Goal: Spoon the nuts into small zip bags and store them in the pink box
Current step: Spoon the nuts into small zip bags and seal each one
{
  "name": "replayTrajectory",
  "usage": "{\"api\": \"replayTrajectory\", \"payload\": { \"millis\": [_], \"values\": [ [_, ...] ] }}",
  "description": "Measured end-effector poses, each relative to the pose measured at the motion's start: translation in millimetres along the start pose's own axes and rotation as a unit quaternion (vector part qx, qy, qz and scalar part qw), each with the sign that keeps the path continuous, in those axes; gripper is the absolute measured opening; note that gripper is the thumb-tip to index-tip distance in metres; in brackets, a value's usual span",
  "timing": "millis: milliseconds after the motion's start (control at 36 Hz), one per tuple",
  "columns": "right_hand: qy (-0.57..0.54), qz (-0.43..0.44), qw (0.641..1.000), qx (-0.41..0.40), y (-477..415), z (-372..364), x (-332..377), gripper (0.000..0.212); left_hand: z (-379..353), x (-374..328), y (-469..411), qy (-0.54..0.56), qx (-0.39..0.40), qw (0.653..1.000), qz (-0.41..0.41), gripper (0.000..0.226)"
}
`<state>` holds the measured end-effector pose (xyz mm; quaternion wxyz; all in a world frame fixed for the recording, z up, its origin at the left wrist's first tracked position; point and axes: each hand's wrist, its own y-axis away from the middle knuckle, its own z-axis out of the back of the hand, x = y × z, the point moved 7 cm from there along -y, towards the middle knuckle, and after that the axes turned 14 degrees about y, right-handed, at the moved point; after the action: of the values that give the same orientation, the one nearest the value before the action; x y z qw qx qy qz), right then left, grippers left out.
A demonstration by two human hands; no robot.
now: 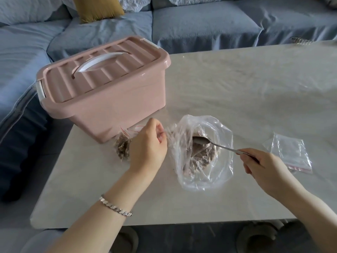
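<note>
The brown nuts (202, 156) lie heaped in the bottom of a large, thin, clear plastic bag (224, 143) that stands open on the pale marbled bench (246, 84), near the closed pink plastic box (102, 92) with its ribbed lid and white handle. The nuts are probably light, hard and loose, so they would roll off a shallow scoop if it were tipped. The film around them is soft and slippery, with no stiffness of its own, and its mouth would likely sag shut unless the rim is held up. The best hold on the bag is therefore the crumpled rim on its left side, and on the slim metal spoon (215, 145) the far end of the handle, with the bowl level. The right hand (264, 167) grips that handle end with its fingers curled round it. The spoon's bowl hangs inside the bag just above the nuts, and whether it carries any is hard to tell. The left hand (147, 143) is loosely curled, its fingertips seemingly pinching the bag's gathered rim, though the hand itself partly hides the contact. Behind it, just beside the box's near corner, sits a small clear zip bag with a red seal (122, 145), already holding nuts. A few empty zip bags (291, 154) lie flat to the right, near the right hand.
</note>
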<state>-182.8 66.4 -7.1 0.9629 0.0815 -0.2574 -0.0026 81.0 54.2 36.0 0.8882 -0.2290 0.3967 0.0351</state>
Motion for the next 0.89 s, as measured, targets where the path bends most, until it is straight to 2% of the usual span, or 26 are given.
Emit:
{"api": "replayTrajectory", "payload": {
  "millis": [56,139,194,278,333,389,472,667,889],
  "values": [
    [-0.002,-0.001,1.000,-0.005,0,1,3,0.039,6,-3,-2,-0.021,-0.015,0.999,-0.029,0.011],
    [0.006,-0.003,1.000,-0.015,2,4,6,0.036,7,14,-1,-0.076,0.020,0.997,-0.010,0.012],
    [0.024,-0.004,1.000,-0.020,2,6,8,0.026,9,28,1,-0.107,0.028,0.994,0.004,0.014],
    [0.053,-0.013,0.998,-0.036,1,10,7,0.022,10,33,8,-0.134,0.021,0.990,-0.023,0.015],
    [0.058,-0.016,0.997,-0.039,0,12,8,0.023,10,39,9,-0.101,0.019,0.995,0.004,0.012],
    [0.057,-0.009,0.998,-0.040,-1,12,10,0.022,7,54,8,-0.031,0.034,0.996,0.072,0.007],
    [0.044,0.003,0.998,-0.036,-1,12,14,0.021,6,63,4,0.064,0.037,0.989,0.125,0.015],
    [0.034,0.003,0.999,-0.031,-1,9,16,0.022,3,56,-1,0.079,0.069,0.990,0.097,0.030],
    [0.033,0.000,0.999,-0.025,-1,8,16,0.022,4,56,-2,0.068,0.044,0.991,0.103,0.017]
  ]
}}
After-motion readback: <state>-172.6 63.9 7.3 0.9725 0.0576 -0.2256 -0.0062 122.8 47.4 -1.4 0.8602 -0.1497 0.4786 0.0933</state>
